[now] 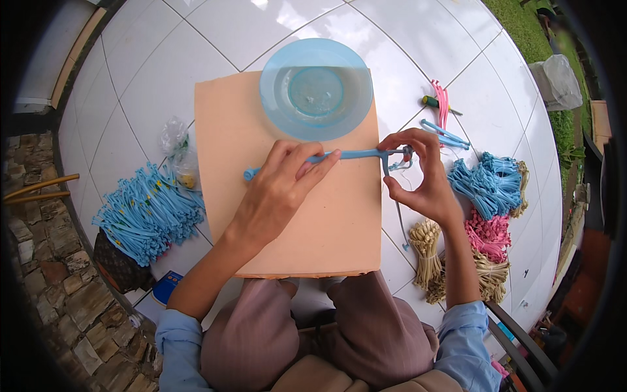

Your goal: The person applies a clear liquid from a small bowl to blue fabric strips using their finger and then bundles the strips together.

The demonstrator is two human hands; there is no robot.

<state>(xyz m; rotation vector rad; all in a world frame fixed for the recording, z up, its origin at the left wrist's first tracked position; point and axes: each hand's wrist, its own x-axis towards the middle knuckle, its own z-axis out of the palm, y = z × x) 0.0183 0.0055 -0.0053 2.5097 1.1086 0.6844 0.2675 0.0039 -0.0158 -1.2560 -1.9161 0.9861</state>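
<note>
A thin blue tube (359,155) lies nearly level above a peach-coloured board (339,215). My left hand (274,186) is closed around its left part, with the rounded end poking out past the fingers. At the other end, my right hand (424,173) curls about a blue forked piece and a small metal rod (397,151), its fingers and thumb on either side. Part of this piece is hidden by the fingers. Below it, a thin grey strand (400,219) with a blue tip hangs beside the board's right edge. A translucent blue bowl (316,121) stands on the board's far part.
A large pile of blue strips (150,212) lies at left beside a clear plastic bag (179,153). At right are blue bundles (486,183), pink bundles (488,235) and beige bundles (426,255). Farther back lies a green-handled screwdriver (431,102) by pink strips (440,108).
</note>
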